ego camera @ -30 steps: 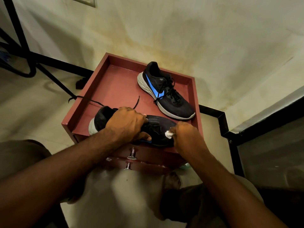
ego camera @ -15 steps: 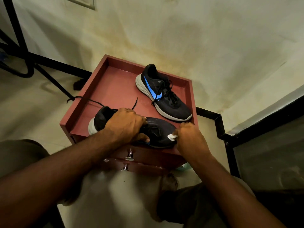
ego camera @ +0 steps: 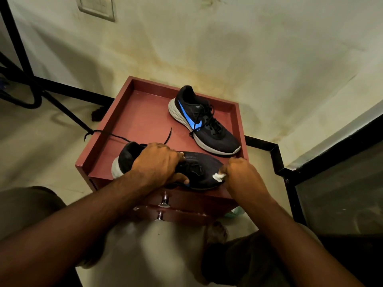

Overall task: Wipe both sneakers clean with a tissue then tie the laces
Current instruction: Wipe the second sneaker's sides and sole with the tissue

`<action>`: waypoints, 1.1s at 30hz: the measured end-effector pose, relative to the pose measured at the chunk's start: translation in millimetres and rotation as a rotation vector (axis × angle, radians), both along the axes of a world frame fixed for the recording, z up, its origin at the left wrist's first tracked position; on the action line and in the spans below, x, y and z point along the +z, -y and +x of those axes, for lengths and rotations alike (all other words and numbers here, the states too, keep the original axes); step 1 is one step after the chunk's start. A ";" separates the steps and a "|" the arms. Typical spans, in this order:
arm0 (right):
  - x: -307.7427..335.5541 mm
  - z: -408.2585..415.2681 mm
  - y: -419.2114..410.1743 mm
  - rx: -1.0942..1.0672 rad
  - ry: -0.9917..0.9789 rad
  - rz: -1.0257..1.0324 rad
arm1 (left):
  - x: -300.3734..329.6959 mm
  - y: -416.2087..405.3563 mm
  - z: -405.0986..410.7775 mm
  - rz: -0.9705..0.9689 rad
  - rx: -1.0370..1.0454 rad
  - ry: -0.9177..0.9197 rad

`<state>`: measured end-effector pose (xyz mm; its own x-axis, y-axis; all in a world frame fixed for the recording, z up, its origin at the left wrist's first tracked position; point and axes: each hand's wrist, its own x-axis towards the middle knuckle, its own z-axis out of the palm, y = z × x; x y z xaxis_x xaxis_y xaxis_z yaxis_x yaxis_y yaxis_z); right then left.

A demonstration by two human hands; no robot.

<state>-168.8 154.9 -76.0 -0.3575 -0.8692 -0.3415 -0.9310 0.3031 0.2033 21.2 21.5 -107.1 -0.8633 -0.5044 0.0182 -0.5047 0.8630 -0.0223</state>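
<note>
A dark sneaker (ego camera: 204, 168) lies at the front edge of a red cabinet top (ego camera: 143, 119), toe to the right. My left hand (ego camera: 158, 162) grips it over the middle. Its untied laces (ego camera: 116, 136) trail back to the left. My right hand (ego camera: 241, 175) pinches a small white tissue (ego camera: 218, 176) against the toe. The second sneaker (ego camera: 204, 121), dark with a blue swoosh and white sole, sits at the back right with loose laces.
The cabinet top has a raised rim (ego camera: 241, 129), and two metal drawer knobs (ego camera: 163, 204) show on its front. A stained wall rises behind. Black metal frames (ego camera: 275, 160) stand at left and right. My knees flank the cabinet.
My right hand with the tissue has shifted slightly right along the toe of the near sneaker. My left hand keeps its hold. The camera has tilted a little.
</note>
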 end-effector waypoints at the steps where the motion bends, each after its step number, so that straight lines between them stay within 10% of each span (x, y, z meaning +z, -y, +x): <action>1: -1.7 0.5 0.9 -0.005 -0.009 0.005 | 0.7 0.0 -0.1 -0.001 -0.009 0.005; 33: -23.9 24.1 -20.6 0.027 0.217 -0.416 | 7.7 -9.3 -0.8 0.056 0.033 0.000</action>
